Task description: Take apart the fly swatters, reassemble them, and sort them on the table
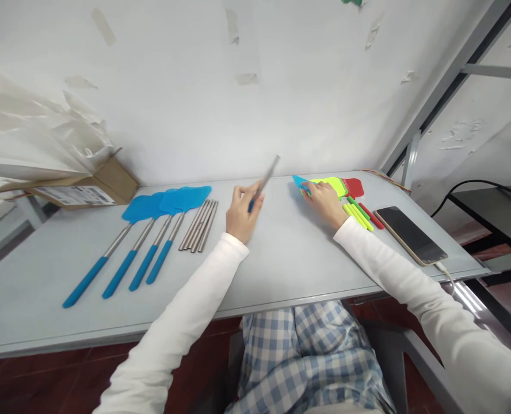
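My left hand (pixel 241 214) is closed round a metal rod (pixel 269 174) with a blue grip, most of which the fingers hide. The rod points up and to the right, a little blurred. Farther right, my right hand (pixel 325 202) pinches a blue fly swatter head (pixel 299 181) at its edge. Beside and partly under that hand lie yellow-green swatter heads (pixel 335 185) and a red swatter head (pixel 354 187). Left of my left hand are several loose metal tubes (pixel 199 225), side by side. Beyond them lie several blue fly swatters (pixel 152 253), their heads overlapping.
Yellow-green grips (pixel 358 216), a green grip (pixel 359 208) and a red grip (pixel 374 216) lie near a phone (pixel 411 234) with a cable. A cardboard box (pixel 109 184) with plastic wrapping stands at the left on the grey table (pixel 281 270). A wall rises behind.
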`<state>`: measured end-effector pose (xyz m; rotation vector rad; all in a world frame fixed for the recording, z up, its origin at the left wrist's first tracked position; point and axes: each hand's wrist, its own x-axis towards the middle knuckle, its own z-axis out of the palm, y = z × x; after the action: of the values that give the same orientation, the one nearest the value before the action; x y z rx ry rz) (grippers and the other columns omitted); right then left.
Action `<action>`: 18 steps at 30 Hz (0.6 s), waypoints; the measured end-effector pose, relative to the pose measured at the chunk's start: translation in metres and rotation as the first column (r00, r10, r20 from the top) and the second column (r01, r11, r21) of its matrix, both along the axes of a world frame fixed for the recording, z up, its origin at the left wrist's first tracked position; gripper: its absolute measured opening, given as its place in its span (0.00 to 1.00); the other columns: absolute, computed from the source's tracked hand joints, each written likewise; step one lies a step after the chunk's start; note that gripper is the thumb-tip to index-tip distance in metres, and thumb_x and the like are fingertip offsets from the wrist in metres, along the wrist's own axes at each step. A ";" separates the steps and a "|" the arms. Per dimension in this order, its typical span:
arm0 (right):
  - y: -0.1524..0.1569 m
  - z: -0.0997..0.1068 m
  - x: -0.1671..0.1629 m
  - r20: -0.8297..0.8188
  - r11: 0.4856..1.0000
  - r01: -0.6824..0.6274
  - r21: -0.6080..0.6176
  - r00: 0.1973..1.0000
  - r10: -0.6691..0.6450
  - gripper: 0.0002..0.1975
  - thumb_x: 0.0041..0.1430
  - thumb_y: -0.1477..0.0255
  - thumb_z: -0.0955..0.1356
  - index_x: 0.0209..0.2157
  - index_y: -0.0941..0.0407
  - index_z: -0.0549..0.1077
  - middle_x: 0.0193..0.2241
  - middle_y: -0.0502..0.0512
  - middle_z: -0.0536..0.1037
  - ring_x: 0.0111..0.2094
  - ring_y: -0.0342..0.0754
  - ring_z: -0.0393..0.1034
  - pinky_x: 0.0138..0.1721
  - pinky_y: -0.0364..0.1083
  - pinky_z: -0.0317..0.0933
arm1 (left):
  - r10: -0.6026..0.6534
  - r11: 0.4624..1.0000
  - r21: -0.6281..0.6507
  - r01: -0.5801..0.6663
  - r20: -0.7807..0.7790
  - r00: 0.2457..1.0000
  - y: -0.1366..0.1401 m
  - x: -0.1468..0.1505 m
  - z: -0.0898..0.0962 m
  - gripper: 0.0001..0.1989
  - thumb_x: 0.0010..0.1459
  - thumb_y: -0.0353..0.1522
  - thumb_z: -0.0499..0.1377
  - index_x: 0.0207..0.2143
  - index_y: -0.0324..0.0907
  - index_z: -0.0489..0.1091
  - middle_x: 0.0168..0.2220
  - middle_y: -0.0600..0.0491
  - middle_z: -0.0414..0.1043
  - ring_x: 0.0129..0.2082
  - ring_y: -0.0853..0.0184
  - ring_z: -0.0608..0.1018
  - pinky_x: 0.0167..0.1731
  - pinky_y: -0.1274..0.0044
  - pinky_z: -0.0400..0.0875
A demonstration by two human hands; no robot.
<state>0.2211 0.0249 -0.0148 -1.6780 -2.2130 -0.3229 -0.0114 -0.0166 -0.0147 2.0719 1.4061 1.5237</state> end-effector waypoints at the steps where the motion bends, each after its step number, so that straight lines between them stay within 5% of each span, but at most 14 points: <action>1: 0.000 0.002 0.003 -0.079 0.998 0.010 0.059 0.997 -0.005 0.17 0.65 0.73 0.59 0.48 0.62 0.73 0.34 0.65 0.79 0.39 0.57 0.70 0.42 0.51 0.58 | 0.046 0.999 0.012 -0.044 -0.169 0.985 -0.002 0.000 -0.001 0.20 0.64 0.46 0.52 0.55 0.53 0.70 0.43 0.50 0.66 0.31 0.70 0.73 0.23 0.81 0.63; 4: 0.003 0.003 0.014 -0.408 0.970 0.090 0.225 0.913 0.010 0.14 0.63 0.71 0.62 0.44 0.58 0.76 0.32 0.61 0.79 0.39 0.54 0.69 0.43 0.50 0.60 | 0.088 0.995 0.001 -0.101 -0.508 0.857 -0.007 0.004 -0.007 0.17 0.66 0.41 0.52 0.55 0.57 0.70 0.45 0.51 0.67 0.31 0.70 0.73 0.21 0.80 0.59; 6: 0.006 0.003 0.021 -0.647 0.957 0.154 0.244 0.761 0.043 0.11 0.60 0.70 0.64 0.41 0.56 0.76 0.32 0.57 0.78 0.38 0.51 0.69 0.43 0.49 0.61 | 0.076 0.994 -0.023 -0.111 -0.591 0.803 -0.009 0.007 -0.010 0.17 0.66 0.40 0.51 0.56 0.58 0.69 0.46 0.51 0.68 0.31 0.70 0.73 0.20 0.79 0.59; 8: 0.010 0.002 0.026 -0.866 0.971 0.181 0.159 0.497 0.049 0.08 0.58 0.70 0.66 0.38 0.55 0.75 0.30 0.52 0.76 0.34 0.47 0.70 0.40 0.47 0.63 | 0.062 0.993 -0.045 -0.113 -0.614 0.787 -0.010 0.009 -0.011 0.18 0.66 0.41 0.51 0.57 0.57 0.68 0.46 0.52 0.69 0.33 0.69 0.75 0.21 0.79 0.60; 10: 0.013 0.003 0.028 -0.992 0.993 0.121 0.001 0.129 -0.015 0.03 0.55 0.71 0.68 0.32 0.55 0.72 0.26 0.48 0.73 0.29 0.42 0.68 0.35 0.44 0.65 | 0.047 0.991 -0.070 -0.112 -0.600 0.798 -0.010 0.010 -0.010 0.19 0.66 0.42 0.52 0.58 0.55 0.66 0.46 0.52 0.69 0.36 0.68 0.76 0.22 0.80 0.61; 12: 0.013 0.005 0.028 -0.963 0.988 -0.044 -0.145 -0.223 -0.152 0.05 0.52 0.74 0.70 0.27 0.55 0.69 0.24 0.46 0.71 0.26 0.39 0.67 0.31 0.40 0.66 | 0.035 0.988 -0.102 -0.113 -0.574 0.818 -0.011 0.010 -0.008 0.20 0.65 0.42 0.53 0.58 0.52 0.66 0.45 0.53 0.70 0.40 0.68 0.77 0.23 0.80 0.62; 14: 0.010 0.007 0.025 -0.849 0.949 -0.243 -0.203 -0.439 -0.294 0.09 0.50 0.78 0.71 0.24 0.55 0.66 0.25 0.47 0.72 0.28 0.38 0.70 0.31 0.37 0.68 | 0.029 0.984 -0.128 -0.122 -0.560 0.828 -0.011 0.010 -0.007 0.19 0.65 0.43 0.54 0.57 0.51 0.67 0.44 0.53 0.70 0.40 0.68 0.77 0.23 0.81 0.62; 18: 0.001 0.008 0.014 -0.730 0.885 -0.429 -0.180 -0.545 -0.412 0.08 0.53 0.82 0.68 0.27 0.56 0.68 0.29 0.49 0.76 0.34 0.38 0.73 0.40 0.37 0.72 | 0.026 0.985 -0.127 -0.114 -0.550 0.835 -0.011 0.009 -0.010 0.15 0.65 0.42 0.54 0.51 0.51 0.71 0.44 0.53 0.69 0.38 0.69 0.77 0.22 0.81 0.61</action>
<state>0.2352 0.0257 -0.0069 -0.8684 -0.4689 1.5225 -0.0020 -0.0271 -0.0251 2.4909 1.7313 0.8176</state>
